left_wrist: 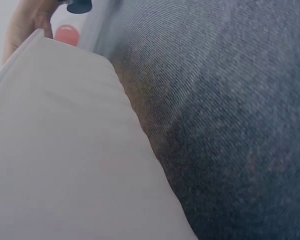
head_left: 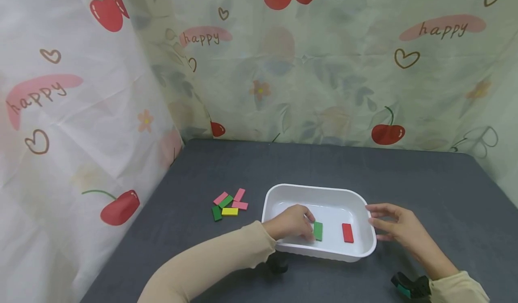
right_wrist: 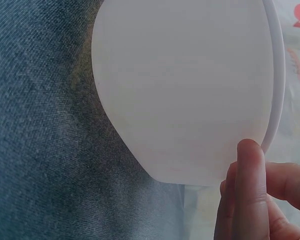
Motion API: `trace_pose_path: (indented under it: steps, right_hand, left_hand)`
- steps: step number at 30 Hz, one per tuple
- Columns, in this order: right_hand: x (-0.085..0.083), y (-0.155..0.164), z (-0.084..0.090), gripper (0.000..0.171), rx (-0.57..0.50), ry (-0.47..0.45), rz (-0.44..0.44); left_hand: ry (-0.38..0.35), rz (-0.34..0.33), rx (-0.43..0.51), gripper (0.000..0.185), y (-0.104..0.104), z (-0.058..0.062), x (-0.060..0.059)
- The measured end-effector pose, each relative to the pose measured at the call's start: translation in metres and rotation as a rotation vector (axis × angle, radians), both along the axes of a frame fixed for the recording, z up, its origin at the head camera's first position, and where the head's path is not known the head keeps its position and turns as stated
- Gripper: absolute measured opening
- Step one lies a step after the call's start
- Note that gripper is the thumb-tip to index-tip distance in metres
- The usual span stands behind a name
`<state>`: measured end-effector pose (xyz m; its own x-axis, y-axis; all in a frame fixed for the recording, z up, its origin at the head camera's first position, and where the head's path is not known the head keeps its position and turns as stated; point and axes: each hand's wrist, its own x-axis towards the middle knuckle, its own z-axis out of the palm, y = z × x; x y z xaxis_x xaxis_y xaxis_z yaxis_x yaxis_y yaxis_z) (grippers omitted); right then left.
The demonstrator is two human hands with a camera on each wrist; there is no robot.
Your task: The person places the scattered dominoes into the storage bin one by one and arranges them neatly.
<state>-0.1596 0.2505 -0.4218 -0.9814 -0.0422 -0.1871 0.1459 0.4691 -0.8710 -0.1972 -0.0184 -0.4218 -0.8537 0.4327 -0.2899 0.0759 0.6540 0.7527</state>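
My left hand (head_left: 292, 222) reaches down into the white tray (head_left: 319, 190), its fingertips curled onto the near end of a green block (head_left: 318, 231) that lies flat on the tray floor; I pinch it lightly there. My right hand (head_left: 398, 227) rests outside the tray at its right end, fingers loose and slightly bent, tips against the rim, gripping nothing. In the right wrist view the fingers (right_wrist: 251, 185) lie alongside the tray's curved outer wall (right_wrist: 185, 85). The tray sits on a dark grey cloth (head_left: 425, 181) and holds two blocks: the green one by my left hand and one red block (head_left: 347, 233) just to its right, apart from it. Left of the tray, well clear of it, lies a small pile of six blocks (head_left: 229, 204): three pink, two green, one yellow, some touching or overlapping. So I count eight blocks in all. The curtain (head_left: 323, 69) behind the table is printed with cherries, hearts and flowers, and the word "happy" reads three times on pink strokes. None of the blocks or the tray shows any writing I can make out.
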Motion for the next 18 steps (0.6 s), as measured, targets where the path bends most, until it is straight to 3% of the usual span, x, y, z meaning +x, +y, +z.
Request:
trace_pose_path:
  steps: [18]
  right_hand:
    - [-0.0009,0.0003,-0.0012,0.059,-0.005,-0.005,-0.003]
  left_hand:
    - [-0.116,0.061,0.115,0.034,0.0101,-0.0084,0.0020]
